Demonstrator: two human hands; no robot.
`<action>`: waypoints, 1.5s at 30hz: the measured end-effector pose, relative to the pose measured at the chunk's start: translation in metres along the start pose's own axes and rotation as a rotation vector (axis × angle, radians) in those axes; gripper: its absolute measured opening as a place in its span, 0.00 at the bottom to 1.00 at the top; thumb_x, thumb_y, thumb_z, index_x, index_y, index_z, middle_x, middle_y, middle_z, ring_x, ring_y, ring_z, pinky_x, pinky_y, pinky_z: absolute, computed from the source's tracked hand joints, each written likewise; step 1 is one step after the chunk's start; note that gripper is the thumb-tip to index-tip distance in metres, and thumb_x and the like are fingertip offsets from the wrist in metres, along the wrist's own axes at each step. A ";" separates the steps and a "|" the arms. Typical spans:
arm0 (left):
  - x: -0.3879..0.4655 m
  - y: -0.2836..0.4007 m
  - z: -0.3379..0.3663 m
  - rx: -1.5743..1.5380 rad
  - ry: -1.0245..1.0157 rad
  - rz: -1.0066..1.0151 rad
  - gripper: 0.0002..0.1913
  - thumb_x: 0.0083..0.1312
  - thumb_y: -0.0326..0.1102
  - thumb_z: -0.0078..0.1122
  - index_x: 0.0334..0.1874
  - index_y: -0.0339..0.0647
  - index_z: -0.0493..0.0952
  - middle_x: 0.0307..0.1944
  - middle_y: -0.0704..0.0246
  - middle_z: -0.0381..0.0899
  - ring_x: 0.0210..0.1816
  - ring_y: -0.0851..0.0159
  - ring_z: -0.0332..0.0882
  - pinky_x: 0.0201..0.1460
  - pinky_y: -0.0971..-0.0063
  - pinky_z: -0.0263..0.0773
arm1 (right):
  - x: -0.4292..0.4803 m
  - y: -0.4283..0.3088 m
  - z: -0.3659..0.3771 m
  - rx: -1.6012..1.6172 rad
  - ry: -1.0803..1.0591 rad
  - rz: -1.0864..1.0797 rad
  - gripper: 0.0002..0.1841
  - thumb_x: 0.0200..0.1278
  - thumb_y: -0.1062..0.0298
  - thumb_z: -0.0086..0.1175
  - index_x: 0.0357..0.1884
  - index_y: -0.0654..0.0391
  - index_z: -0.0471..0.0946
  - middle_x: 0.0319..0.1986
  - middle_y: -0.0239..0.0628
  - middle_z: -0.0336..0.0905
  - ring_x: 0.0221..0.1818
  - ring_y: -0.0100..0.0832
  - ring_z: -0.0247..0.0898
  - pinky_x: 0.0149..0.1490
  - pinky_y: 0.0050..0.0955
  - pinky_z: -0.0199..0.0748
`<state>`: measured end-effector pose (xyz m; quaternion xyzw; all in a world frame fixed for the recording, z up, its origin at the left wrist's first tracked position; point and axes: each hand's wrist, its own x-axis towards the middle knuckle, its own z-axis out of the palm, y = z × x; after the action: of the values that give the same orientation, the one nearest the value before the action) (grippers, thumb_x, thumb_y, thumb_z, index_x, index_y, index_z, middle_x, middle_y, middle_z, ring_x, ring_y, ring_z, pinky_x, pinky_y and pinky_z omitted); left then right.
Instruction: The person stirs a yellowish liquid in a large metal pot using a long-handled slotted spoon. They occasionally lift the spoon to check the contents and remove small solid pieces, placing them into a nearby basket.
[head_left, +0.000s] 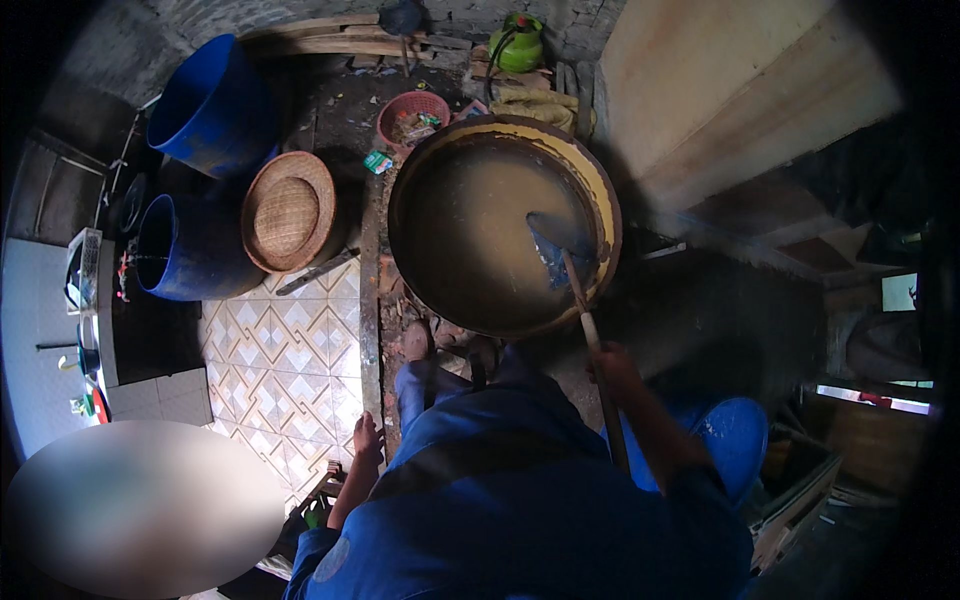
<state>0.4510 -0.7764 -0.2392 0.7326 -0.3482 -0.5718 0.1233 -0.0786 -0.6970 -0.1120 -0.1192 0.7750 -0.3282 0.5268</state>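
A large round pan (487, 225) holding cloudy brownish liquid stands before me, with a dried yellow crust along its inner rim. My right hand (616, 369) is closed around the wooden handle (591, 330) of a broad-bladed paddle or shovel. Its dark bluish blade (559, 244) rests at the pan's right inner side, partly in the liquid. At my left side, my left hand (367, 439) hangs beside the edge of the tiled floor, its fingers loosely bent and holding nothing that I can see.
Two blue barrels (202, 247) and a woven basket (322, 180) stand left. A red plastic basket (382, 124) with litter and a green gas cylinder (521, 49) lie beyond the pan. A blue container (735, 442) is behind my right arm. A raised ledge (370, 300) borders the tiles.
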 end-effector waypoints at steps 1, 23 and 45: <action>-0.006 0.009 0.004 0.009 0.022 -0.014 0.35 0.49 0.24 0.62 0.59 0.27 0.54 0.42 0.56 0.69 0.40 0.58 0.75 0.41 0.70 0.75 | 0.018 0.006 0.001 0.023 0.032 -0.038 0.10 0.57 0.66 0.50 0.38 0.60 0.71 0.22 0.33 0.71 0.23 0.27 0.69 0.27 0.24 0.68; -0.030 -0.031 0.006 -0.067 0.076 -0.181 0.30 0.61 0.58 0.42 0.58 0.45 0.60 0.51 0.62 0.66 0.44 0.59 0.72 0.40 0.64 0.64 | 0.104 -0.099 0.112 -0.644 0.186 -0.383 0.09 0.49 0.67 0.55 0.32 0.58 0.74 0.30 0.48 0.76 0.37 0.49 0.72 0.42 0.40 0.67; -0.015 0.007 0.016 -0.226 0.080 -0.302 0.29 0.62 0.54 0.42 0.60 0.44 0.59 0.55 0.61 0.64 0.46 0.59 0.71 0.41 0.65 0.65 | -0.007 -0.173 -0.140 -1.130 0.290 -0.694 0.18 0.44 0.70 0.60 0.42 0.56 0.75 0.31 0.46 0.77 0.36 0.44 0.74 0.43 0.36 0.69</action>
<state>0.4320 -0.7683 -0.2294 0.7800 -0.1629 -0.5897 0.1312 -0.2284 -0.7708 0.0355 -0.5727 0.8072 -0.0353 0.1386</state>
